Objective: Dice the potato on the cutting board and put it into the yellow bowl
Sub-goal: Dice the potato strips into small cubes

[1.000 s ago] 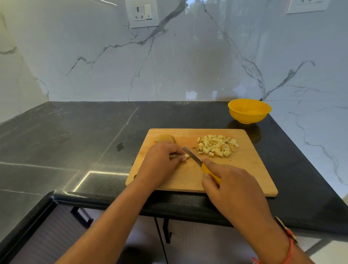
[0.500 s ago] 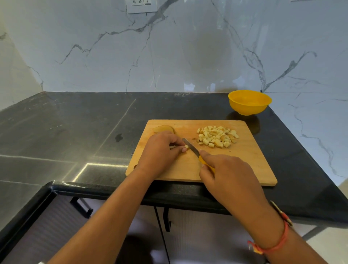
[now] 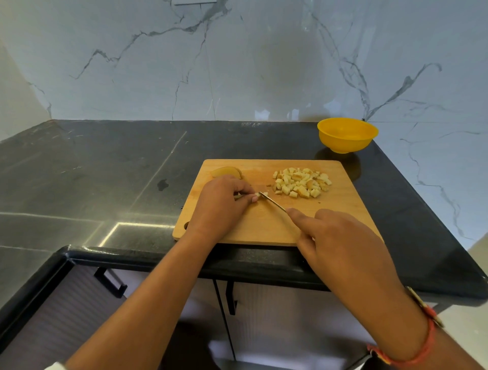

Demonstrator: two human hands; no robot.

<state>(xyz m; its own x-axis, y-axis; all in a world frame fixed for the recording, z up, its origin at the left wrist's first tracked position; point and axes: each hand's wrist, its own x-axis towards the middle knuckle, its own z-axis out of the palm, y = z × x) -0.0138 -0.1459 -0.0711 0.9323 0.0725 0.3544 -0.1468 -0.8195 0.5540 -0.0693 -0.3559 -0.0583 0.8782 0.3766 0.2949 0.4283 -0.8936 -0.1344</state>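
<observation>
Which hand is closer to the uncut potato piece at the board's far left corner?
Left. The left hand is just in front of the potato piece; the right hand is well off to its right.

A black stone desk (image 3: 105, 171) fills a corner, its polished top crossed by pale seams and a bright angled reflection (image 3: 124, 226) near the front edge; a small dark spot (image 3: 163, 184) marks its surface; behind it rises a white marble wall (image 3: 237, 66) with grey veins, a socket plate (image 3: 195, 2) cut off at the upper edge; below the desk, pale cabinet doors (image 3: 277, 317) carry black bar handles (image 3: 111, 283).
</observation>
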